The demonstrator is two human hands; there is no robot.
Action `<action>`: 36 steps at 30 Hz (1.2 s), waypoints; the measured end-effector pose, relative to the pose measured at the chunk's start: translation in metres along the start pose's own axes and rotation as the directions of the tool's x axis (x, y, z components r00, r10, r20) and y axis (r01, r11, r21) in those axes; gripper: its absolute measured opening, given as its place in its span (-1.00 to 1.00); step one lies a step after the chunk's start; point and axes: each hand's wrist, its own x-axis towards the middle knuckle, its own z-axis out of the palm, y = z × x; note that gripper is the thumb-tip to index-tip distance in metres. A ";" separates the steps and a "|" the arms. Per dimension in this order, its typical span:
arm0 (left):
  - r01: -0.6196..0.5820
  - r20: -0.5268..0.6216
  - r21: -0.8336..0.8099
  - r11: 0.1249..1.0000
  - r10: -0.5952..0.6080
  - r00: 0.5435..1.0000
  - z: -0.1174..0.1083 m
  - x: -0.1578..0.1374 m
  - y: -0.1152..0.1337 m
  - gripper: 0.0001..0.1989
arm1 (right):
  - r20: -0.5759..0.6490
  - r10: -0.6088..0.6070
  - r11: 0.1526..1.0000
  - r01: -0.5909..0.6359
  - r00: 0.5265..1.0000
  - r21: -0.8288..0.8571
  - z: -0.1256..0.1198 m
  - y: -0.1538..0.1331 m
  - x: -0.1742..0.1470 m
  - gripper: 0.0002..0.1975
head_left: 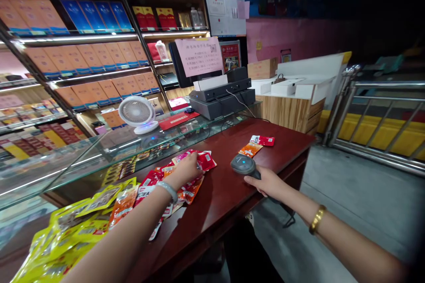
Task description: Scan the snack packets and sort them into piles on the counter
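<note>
My left hand (pixel 187 169) is closed on a red snack packet (pixel 207 161) at the right end of a pile of red and orange packets (pixel 146 191); its fingertips are partly hidden. Gripped in my right hand (pixel 268 182) is a dark grey barcode scanner (pixel 244 166) with a small blue light on top, held above the table. Just beyond the scanner lie an orange packet (pixel 251 149) and a red and white packet (pixel 265 140), touching each other. Yellow snack packets (pixel 73 230) are heaped at the left, beside the red and orange ones.
The dark red table (pixel 215 212) adjoins a glass display counter (pixel 109 150). On the counter stand a white fan (pixel 138 112) and a cash register (pixel 222 97). Shelves of boxed goods (pixel 99 59) rise behind. At the right is a metal railing (pixel 381 141).
</note>
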 end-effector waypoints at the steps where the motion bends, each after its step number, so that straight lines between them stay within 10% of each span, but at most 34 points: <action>1: 0.036 0.041 0.056 0.998 -0.038 0.998 -0.003 0.001 -0.009 -0.43 | 0.004 0.007 1.000 -0.007 1.000 0.002 -0.002 0.002 -0.002 -0.68; 7: 0.089 0.046 0.185 0.979 -0.099 0.994 -0.007 0.020 -0.004 -0.26 | 0.003 0.040 0.999 -0.040 0.999 0.006 -0.019 0.015 -0.016 -0.67; 12: -0.112 -0.115 0.020 0.993 0.114 0.987 0.014 0.053 0.082 -0.39 | -0.030 0.061 0.998 -0.061 0.998 0.001 -0.034 0.022 -0.024 -0.58; 20: -0.090 -0.058 -0.144 0.985 0.082 0.995 0.052 0.096 0.194 -0.26 | -0.101 0.109 0.994 -0.108 0.989 0.019 -0.054 0.036 -0.032 -0.54; 32: -0.162 0.171 -0.198 0.967 0.197 0.965 0.036 0.076 0.137 -0.18 | -0.126 0.068 0.997 -0.072 0.990 -0.029 -0.048 0.028 -0.024 -0.58; 36: -0.262 0.017 -0.193 0.946 0.270 0.963 0.031 0.054 0.113 -0.24 | -0.101 0.049 0.997 -0.054 0.994 -0.054 -0.037 0.017 -0.024 -0.58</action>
